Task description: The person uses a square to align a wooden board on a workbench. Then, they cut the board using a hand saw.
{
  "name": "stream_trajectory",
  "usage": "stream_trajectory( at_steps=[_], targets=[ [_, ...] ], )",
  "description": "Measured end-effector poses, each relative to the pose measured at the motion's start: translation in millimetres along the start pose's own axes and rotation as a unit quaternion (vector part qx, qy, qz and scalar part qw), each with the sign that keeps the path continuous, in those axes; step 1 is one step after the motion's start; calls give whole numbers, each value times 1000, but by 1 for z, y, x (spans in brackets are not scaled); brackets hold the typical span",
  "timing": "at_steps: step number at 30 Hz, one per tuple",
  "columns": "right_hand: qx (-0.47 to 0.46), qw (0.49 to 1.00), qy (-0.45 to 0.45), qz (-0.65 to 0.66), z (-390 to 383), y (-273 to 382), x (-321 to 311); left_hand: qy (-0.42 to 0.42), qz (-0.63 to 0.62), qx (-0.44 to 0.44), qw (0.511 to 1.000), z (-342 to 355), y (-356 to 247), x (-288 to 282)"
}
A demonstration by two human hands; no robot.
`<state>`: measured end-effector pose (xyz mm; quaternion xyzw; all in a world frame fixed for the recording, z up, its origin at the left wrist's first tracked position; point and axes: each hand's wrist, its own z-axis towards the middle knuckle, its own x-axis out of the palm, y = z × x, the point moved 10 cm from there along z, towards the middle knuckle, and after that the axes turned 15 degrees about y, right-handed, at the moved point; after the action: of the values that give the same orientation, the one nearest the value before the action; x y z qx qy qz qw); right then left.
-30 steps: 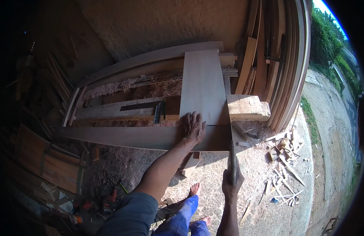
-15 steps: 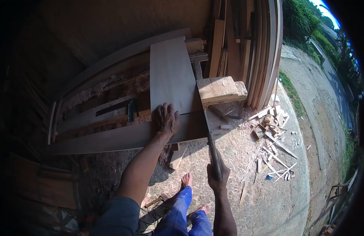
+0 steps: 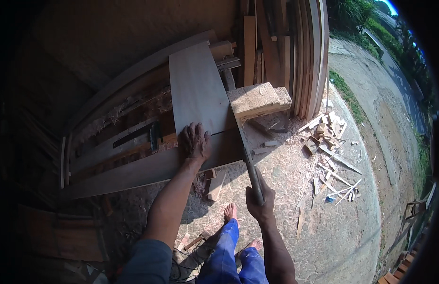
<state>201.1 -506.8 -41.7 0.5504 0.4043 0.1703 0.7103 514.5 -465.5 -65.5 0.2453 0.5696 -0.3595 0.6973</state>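
A pale wide board lies across a long plank on the work stand. My left hand presses on the board's near part, palm down and fingers apart. In my right hand is a handsaw, its handle wrapped by my closed fingers. The narrow saw blade, seen nearly edge-on, runs along the board's right edge; whether its teeth are in the wood I cannot tell. Left of the board, a try square with a dark blade rests on the stand's timbers.
A thick rough beam end juts out just right of the saw. Tall planks lean behind it. Offcuts and shavings litter the concrete floor on the right. Near my bare feet lie a hammer and cables.
My right hand and the saw have moved slightly forward, away from me. My left hand stays on the board. The whole view has shifted a little.
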Motion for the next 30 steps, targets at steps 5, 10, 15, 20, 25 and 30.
stream_trajectory(
  at_steps=[5, 10, 15, 20, 25, 30],
  targets=[
    [29, 994, 67, -81, -120, 3, -12, 27, 6, -11, 1000, -2, 16, -3],
    [41, 976, 77, -198, -202, 30, -31, 18, 2, -11, 1000, -6, 10, 3],
    [43, 998, 33, 27, 23, -4, 6, 9, 1, 4, 1000, 3, 6, 3],
    [-9, 989, 44, -141, -134, -2, -8, 20, 4, 0, 1000, -2, 11, -9],
    [22, 990, 38, -136, -219, -13, -17, 6, 9, 3, 1000, -4, 5, -3],
    [-35, 999, -11, 8, -3, -13, 6, 26, -6, 10, 1000, 3, 7, 6]
  ],
)
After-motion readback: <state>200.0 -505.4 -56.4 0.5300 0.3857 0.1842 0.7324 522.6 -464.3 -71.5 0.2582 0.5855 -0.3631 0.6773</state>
